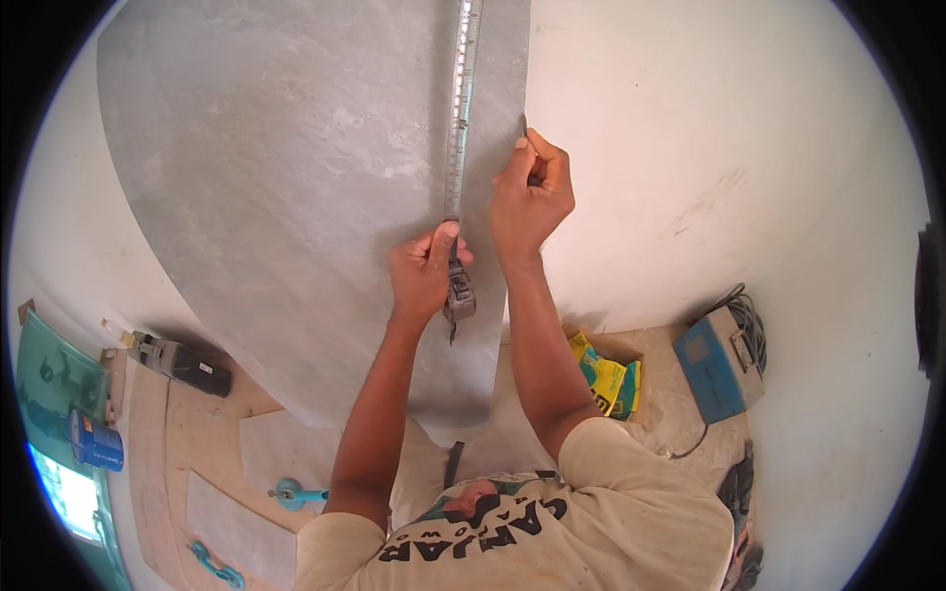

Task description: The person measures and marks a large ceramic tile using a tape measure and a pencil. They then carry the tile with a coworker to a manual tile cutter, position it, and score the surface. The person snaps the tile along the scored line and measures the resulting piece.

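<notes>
A large grey marbled panel (266, 158) stands upright in front of me. Its right edge runs beside a white wall. A metal tape measure blade (458, 128) stretches up the panel out of view. My left hand (422, 266) is closed on the tape near its dark case (461, 294), thumb pressing on the blade. My right hand (532, 197) pinches a thin dark marker, likely a pencil (524, 124), at the panel's right edge, to the right of the blade.
Low down lie a blue metal box (705, 369) with coiled cable, yellow-green bags (606, 379) in a carton, a black power tool (182, 364), a blue can (96, 443), a teal suction cup handle (296, 494) and grey tile pieces (232, 527). White wall (709, 167) rises at the right.
</notes>
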A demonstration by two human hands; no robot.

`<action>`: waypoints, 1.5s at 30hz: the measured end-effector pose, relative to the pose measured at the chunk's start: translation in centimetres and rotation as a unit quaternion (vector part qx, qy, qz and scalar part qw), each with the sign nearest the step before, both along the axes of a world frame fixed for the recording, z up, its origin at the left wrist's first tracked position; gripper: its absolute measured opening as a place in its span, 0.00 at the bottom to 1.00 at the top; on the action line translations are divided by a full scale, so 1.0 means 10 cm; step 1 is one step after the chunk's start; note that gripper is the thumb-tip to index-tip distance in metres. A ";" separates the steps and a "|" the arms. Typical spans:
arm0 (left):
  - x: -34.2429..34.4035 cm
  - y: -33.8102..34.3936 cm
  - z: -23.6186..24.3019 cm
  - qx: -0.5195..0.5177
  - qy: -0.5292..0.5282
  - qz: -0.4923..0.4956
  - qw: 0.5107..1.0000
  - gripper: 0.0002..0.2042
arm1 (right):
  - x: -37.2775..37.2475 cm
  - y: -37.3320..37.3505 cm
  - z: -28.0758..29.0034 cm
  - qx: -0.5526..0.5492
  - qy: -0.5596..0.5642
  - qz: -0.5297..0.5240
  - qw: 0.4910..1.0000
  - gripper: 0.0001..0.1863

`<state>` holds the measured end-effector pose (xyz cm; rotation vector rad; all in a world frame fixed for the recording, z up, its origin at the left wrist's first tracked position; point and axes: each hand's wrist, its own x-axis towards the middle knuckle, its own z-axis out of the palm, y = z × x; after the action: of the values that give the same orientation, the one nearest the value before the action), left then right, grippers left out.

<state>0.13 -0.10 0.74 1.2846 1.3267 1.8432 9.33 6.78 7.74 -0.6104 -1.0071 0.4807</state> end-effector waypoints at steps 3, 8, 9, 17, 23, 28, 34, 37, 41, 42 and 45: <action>-0.02 0.00 -0.02 0.000 0.006 0.001 1.000 0.19 | 0.00 0.06 -0.03 0.007 -0.027 -0.010 1.000 0.07; -0.05 0.00 -0.04 -0.008 0.032 0.003 0.999 0.22 | 0.00 0.06 -0.02 0.016 -0.058 -0.030 0.998 0.07; -0.04 0.00 -0.04 -0.005 0.023 0.002 1.000 0.21 | 0.01 0.05 -0.01 0.019 -0.064 -0.038 0.997 0.07; -0.04 -0.02 -0.04 -0.004 -0.007 0.000 1.000 0.20 | -0.01 0.04 0.00 0.030 -0.060 -0.056 0.996 0.06; -0.04 -0.02 -0.02 -0.013 0.014 0.007 1.000 0.20 | 0.01 0.03 0.02 0.029 -0.061 -0.055 0.996 0.06; -0.03 0.00 -0.04 -0.008 0.004 0.001 1.000 0.20 | 0.04 0.00 0.01 0.012 -0.075 -0.028 0.997 0.05; -0.01 -0.02 -0.03 -0.004 -0.009 0.002 1.000 0.21 | 0.04 0.05 -0.02 0.007 -0.034 -0.011 0.999 0.06; 0.00 -0.02 -0.02 -0.004 -0.010 0.002 1.000 0.21 | 0.08 0.05 -0.02 -0.008 -0.022 0.014 1.000 0.07; 0.00 -0.02 -0.01 0.007 0.003 0.000 1.000 0.22 | 0.09 0.02 -0.01 -0.008 -0.086 0.001 0.996 0.08; 0.00 -0.02 -0.01 0.004 0.001 0.001 1.000 0.22 | 0.10 0.01 -0.01 -0.008 -0.088 0.002 0.996 0.08; 0.00 -0.03 -0.01 -0.001 0.001 0.005 1.000 0.22 | 0.09 -0.01 0.01 -0.004 -0.081 0.003 0.997 0.07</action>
<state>0.18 -0.40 0.66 1.2818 1.3387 1.8460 10.27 6.70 7.87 -0.6617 -1.1618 0.4453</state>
